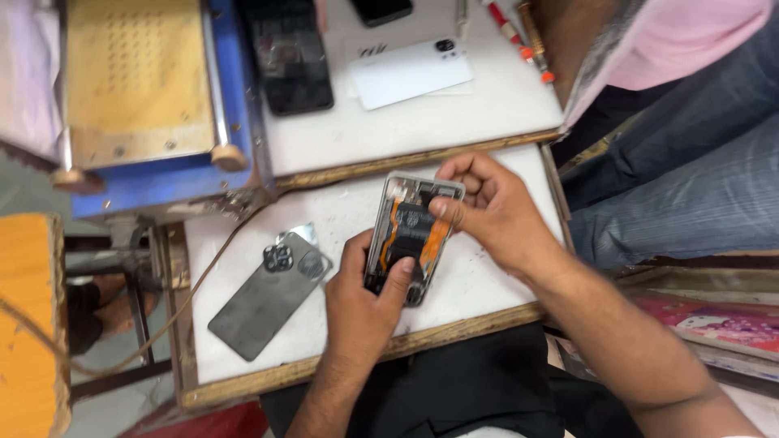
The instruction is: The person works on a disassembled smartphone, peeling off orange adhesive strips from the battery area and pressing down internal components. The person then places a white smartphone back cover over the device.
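White counter (487,284) carries the opened phone (410,235); my left hand (369,304) has its grip clamped on the lower end, while my right hand (495,211) pinches its top edge. Grey back cover (268,300) lies nearby.

Bright, even daylight, soft and diffuse. Only faint, short shadows under the hands (422,243) on the white counter (487,280). Mild glare on the white back cover (410,75) and on the grey back panel (272,296). Slight motion blur throughout, strongest at the frame edges; corners soft, some wide-angle stretching there.
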